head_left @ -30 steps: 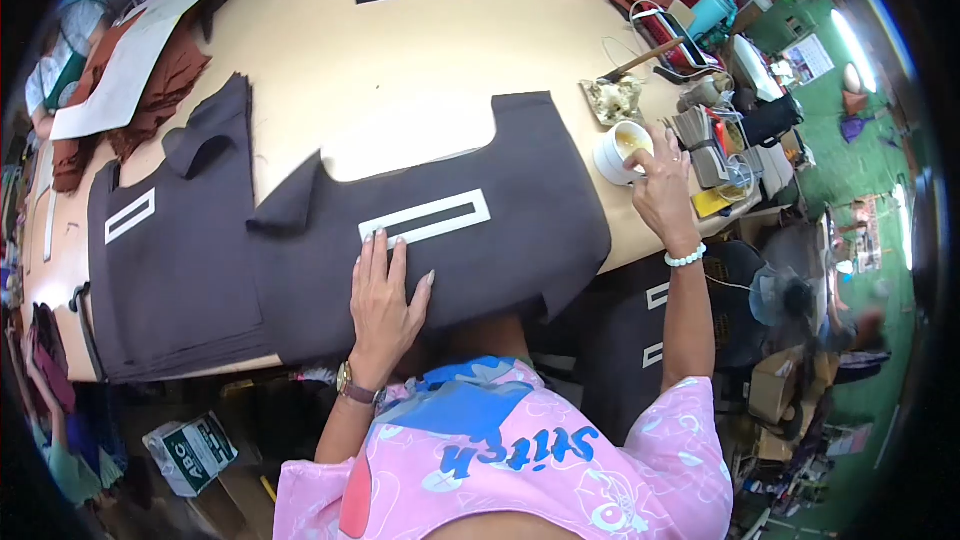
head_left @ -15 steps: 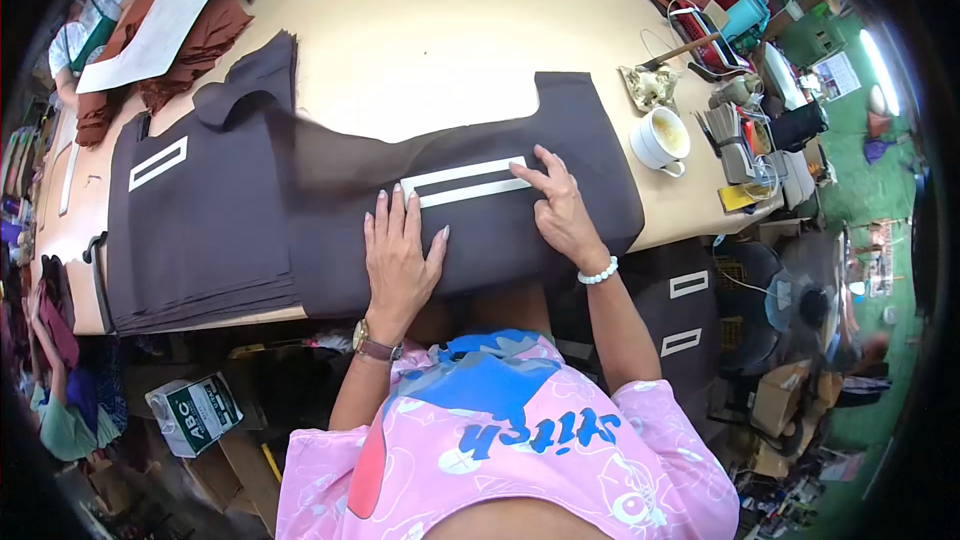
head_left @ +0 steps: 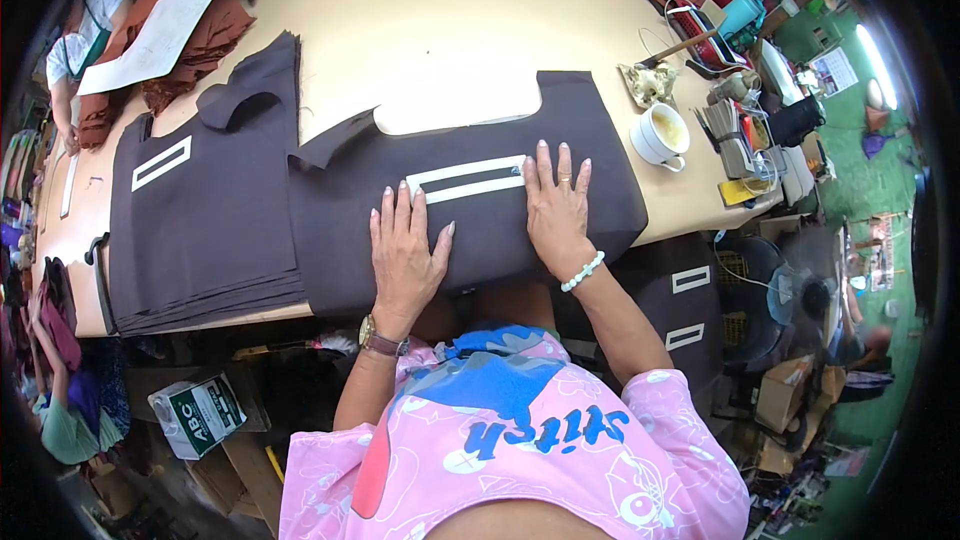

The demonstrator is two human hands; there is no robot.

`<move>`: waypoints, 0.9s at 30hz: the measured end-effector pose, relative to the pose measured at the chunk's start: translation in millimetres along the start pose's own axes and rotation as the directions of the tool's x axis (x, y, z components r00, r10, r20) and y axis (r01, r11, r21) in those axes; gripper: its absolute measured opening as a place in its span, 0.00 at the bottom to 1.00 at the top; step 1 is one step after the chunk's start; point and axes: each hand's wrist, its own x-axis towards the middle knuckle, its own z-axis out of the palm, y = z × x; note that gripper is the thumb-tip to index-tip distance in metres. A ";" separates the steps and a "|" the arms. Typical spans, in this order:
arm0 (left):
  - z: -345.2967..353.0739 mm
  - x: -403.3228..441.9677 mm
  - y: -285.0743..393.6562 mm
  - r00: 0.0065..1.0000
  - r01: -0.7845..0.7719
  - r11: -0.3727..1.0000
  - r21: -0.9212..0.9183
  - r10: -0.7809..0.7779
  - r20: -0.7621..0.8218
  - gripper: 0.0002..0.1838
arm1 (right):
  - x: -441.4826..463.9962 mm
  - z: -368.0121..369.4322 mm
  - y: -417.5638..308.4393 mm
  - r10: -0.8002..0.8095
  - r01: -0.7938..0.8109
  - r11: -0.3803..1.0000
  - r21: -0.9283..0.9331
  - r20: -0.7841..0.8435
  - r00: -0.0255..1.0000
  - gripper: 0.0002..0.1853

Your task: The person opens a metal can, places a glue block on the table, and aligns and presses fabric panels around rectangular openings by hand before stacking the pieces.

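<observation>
A dark fabric piece (head_left: 470,240) lies on the table, with a white slotted rectangular strip (head_left: 468,180) on it. My left hand (head_left: 405,255) rests flat, fingers apart, its fingertips by the strip's left end. At the strip's right end my right hand (head_left: 558,208) lies palm down on the fabric with its fingers stretched out. A folded-back flap of the fabric stands up left of the curved cutout. To the left, a stack of dark fabric pieces (head_left: 215,240) bears another white slotted rectangle (head_left: 161,163).
A white cup (head_left: 660,137) with a yellowish drink stands on the table (head_left: 340,30) to the right, near an ornate dish (head_left: 648,85) and stacked small items. Brown fabric (head_left: 195,55) under white paper lies at the upper left, beside a person (head_left: 92,30). Two more white rectangles lie on dark fabric below right.
My right hand has left the cup's rim and come left onto the fabric, going from two extended fingers to lying flat. The cup's handle has turned towards me. The view has shifted slightly.
</observation>
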 end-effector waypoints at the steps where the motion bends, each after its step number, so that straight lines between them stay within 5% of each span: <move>1: -0.4 0.1 -0.2 1.000 0.002 1.000 0.001 -0.002 -0.001 0.31 | -3.3 0.8 -2.4 -0.023 0.023 1.000 -0.005 -0.013 1.000 0.26; 27: -3.1 -3.2 -4.7 0.996 0.028 0.975 -0.221 -0.046 -0.075 0.34 | 10.5 -8.7 -12.7 -0.087 0.112 0.978 -0.175 0.148 0.985 0.32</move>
